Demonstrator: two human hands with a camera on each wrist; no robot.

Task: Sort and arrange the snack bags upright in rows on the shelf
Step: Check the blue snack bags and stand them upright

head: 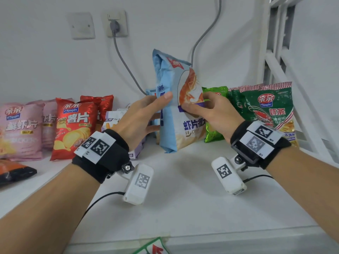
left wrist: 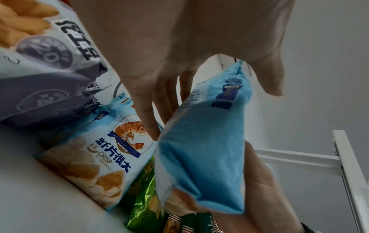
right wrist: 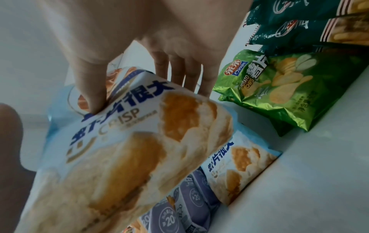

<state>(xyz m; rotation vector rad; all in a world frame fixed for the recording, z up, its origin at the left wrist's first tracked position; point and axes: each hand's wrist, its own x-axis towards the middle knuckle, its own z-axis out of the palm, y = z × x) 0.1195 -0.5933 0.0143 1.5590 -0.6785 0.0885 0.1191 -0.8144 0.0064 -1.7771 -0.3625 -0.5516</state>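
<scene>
The right hand [head: 211, 109] pinches the front of the light-blue shrimp-crisp bag [head: 176, 107] at about mid-height, thumb pressed onto the printed face and the fingers curled round the bag's right edge to its back. The left hand [head: 145, 114] takes the opposite edge, thumb laid across the front and fingers behind, so the bag is held between both hands. In the left wrist view the fingertips [left wrist: 151, 130] rest against the bag's back panel. The bag stands roughly upright, tilted a little, its bottom at or just above the white shelf [head: 183, 189]; whether it touches cannot be told.

Much of the sorting looks done. Pink bags [head: 20, 129] and red potato-chip bags [head: 75, 125] stand in rows to the left, purple-and-white bags [head: 113, 120] beside them, and a second blue bag [left wrist: 103, 151] stands just behind the held one. To the right stand a light-green chip bag [right wrist: 279, 88] and dark-green shrimp-stick bags [head: 266, 107]. An orange-and-black bag [head: 12, 171] lies flat at the far left, seemingly unsorted. What appears to remain is setting the held bag in front of its twin, then dealing with that flat one.
</scene>
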